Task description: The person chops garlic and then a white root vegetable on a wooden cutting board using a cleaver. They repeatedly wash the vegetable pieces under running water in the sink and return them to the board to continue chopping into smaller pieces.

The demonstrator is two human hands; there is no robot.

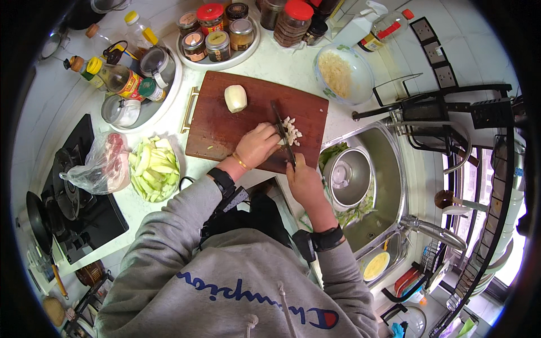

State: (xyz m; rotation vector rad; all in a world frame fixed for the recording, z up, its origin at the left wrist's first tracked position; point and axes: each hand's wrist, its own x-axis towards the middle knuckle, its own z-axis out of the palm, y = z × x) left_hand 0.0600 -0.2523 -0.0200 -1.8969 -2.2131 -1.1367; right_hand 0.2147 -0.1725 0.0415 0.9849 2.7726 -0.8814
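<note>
My right hand [305, 181] grips the handle of a kitchen knife [282, 126], whose blade points away from me across a brown wooden cutting board [258, 95]. Curled fingers of my left hand [260, 145] press close to the blade's left side, on a pale vegetable piece [282, 143] that they mostly hide. Small white diced bits [291, 132] lie just right of the blade. Farther back on the board rests a larger peeled, pale vegetable chunk [235, 99], apart from both hands.
Left of the board stand a bowl of sliced green vegetable [154, 169] and bagged raw meat [116, 158], beside a black gas stove [99, 230]. A glass bowl [364, 82] holds pale shreds at back right. The sink [391, 190] contains a metal bowl [357, 179]. Jars fill a tray [224, 62].
</note>
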